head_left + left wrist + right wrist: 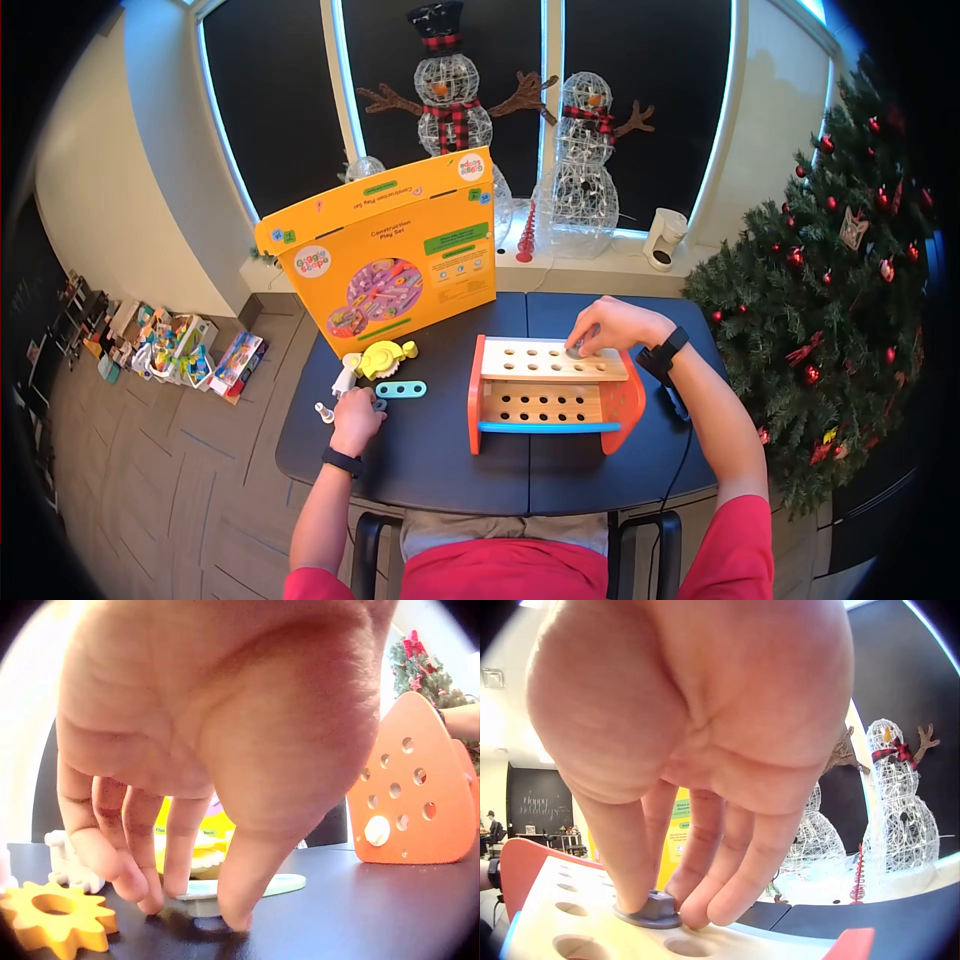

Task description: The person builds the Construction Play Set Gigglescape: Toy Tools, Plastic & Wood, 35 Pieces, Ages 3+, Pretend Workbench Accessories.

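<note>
In the head view, a bench with a pale perforated top board [492, 369] and orange sides stands on the table. My right hand [612, 327] pinches a grey piece [574, 352] at that board; the right wrist view shows the grey piece [658, 910] flanged, its flange against the board's surface among the holes. Left of the bench, my left hand [357, 422] reaches down to the tabletop. In the left wrist view its thumb and fingers pinch a small greyish piece [201, 906], partly hidden, beside a teal strip [286, 883]. A yellow-orange gear [75, 929] lies near these fingers.
Yellow pieces [380, 360], a white piece [345, 376] and a small white peg [324, 412] lie around my left hand. A large yellow box [410, 250] stands behind them. A decorated tree [820, 290] is at the right, and a dark cable [676, 468] crosses the table's right side.
</note>
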### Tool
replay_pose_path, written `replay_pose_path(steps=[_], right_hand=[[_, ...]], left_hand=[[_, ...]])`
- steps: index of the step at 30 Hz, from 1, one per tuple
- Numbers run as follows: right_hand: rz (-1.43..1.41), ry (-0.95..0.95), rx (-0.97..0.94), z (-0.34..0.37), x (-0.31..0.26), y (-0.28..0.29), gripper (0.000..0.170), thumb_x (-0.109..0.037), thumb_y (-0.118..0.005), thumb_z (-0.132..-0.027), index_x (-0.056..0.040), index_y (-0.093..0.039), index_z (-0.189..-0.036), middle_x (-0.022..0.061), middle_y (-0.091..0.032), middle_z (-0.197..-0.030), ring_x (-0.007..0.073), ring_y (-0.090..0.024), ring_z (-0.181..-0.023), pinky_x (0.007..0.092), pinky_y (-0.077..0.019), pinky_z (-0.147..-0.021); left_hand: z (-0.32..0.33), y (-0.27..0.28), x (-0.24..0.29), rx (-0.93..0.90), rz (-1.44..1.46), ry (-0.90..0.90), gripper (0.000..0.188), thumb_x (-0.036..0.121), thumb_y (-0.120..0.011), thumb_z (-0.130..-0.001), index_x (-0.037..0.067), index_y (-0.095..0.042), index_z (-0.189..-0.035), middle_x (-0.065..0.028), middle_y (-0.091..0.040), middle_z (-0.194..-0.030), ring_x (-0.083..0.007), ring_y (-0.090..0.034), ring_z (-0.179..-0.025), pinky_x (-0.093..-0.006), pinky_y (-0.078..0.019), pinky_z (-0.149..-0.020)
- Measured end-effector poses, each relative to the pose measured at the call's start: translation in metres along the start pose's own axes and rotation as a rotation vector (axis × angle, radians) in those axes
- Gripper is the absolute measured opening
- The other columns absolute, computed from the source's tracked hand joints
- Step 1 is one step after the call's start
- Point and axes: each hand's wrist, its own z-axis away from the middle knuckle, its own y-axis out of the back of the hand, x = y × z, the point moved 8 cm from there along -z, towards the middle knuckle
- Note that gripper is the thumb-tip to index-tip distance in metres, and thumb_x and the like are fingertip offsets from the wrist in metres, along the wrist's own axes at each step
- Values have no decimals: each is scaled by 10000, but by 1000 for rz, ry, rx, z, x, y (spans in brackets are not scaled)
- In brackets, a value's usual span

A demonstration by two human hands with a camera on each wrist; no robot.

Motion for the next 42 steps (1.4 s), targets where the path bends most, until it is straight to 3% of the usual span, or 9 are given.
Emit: replay_pose_path(steps=[22, 25, 27, 31, 33, 34, 37, 40, 42], right_hand=[[-34, -72, 6, -1, 2, -2, 322, -103, -835, -803, -104, -815, -1125, 133, -798, -1002, 239, -757, -916, 342, -583, -844], [-47, -62, 8, -1, 2, -1, 319, -103, -837, -803, -103, -815, -1122, 132, -798, -1004, 238, -758, -917, 339, -583, -843], [-37, -69, 7, -1, 0, -1, 319, -104, -838, -803, -101, -815, -1122, 130, -798, -1000, 235, -757, -913, 336, -584, -844], [-26, -58, 12, -2, 0, -1, 316, -103, -836, -805, -99, -815, -1120, 127, -798, -999, 234, -757, -910, 336, -584, -844], [-23, -84, 11, 0, -2, 0, 315, -99, -835, -806, -97, -814, -1120, 126, -798, -999, 233, -756, -910, 339, -584, -846], [-23, -85, 10, 1, -3, 0, 315, -99, -835, -806, -97, -814, -1120, 126, -798, -999, 233, -756, -910, 339, -584, -846], [-29, -94, 12, 1, -4, 0, 313, -98, -834, -807, -96, -814, -1119, 127, -798, -1003, 233, -756, -913, 341, -584, -846], [-30, -91, 20, 1, -3, 0, 314, -99, -836, -807, -97, -814, -1120, 127, -798, -1001, 233, -755, -911, 341, -584, -846], [-27, -96, 22, 1, -3, 0, 314, -100, -837, -807, -99, -815, -1120, 126, -798, -1000, 234, -755, -910, 342, -585, -845]], left_hand=[[1, 0, -4, 23, 75, -7, 400, 316, -922, -698, 50, -766, -953, -163, -712, -969, -354, -707, -898, -453, -575, -818], [5, 11, 0, 37, 130, 21, 384, 285, -917, -708, 39, -750, -951, -153, -705, -946, -347, -703, -888, -448, -570, -810], [15, 41, 17, 222, 205, -27, 360, 195, -923, -708, 20, -734, -958, -105, -692, -853, -266, -697, -804, -390, -559, -727], [30, 78, 57, 232, 394, -29, 329, 58, -884, -755, -12, -705, -1023, -96, -710, -876, -200, -726, -852, -331, -588, -759], [37, 87, 81, 136, 719, -75, 345, -32, -816, -829, -36, -663, -1137, -109, -740, -983, -176, -745, -944, -298, -609, -843], [41, 92, 90, 135, 720, -75, 345, -32, -816, -829, -36, -663, -1137, -109, -740, -983, -176, -745, -944, -298, -609, -843], [52, 92, 128, -111, 1160, -199, 415, -62, -761, -889, -18, -590, -1264, -114, -731, -1128, -178, -742, -1012, -298, -602, -891], [62, 97, 162, -306, 1395, -248, 420, -77, -758, -887, -19, -568, -1257, -126, -720, -1162, -178, -739, -1025, -292, -593, -908], [66, 102, 180, -352, 1407, -266, 407, -82, -761, -886, -11, -558, -1231, -124, -710, -1183, -176, -735, -1037, -295, -590, -915]])
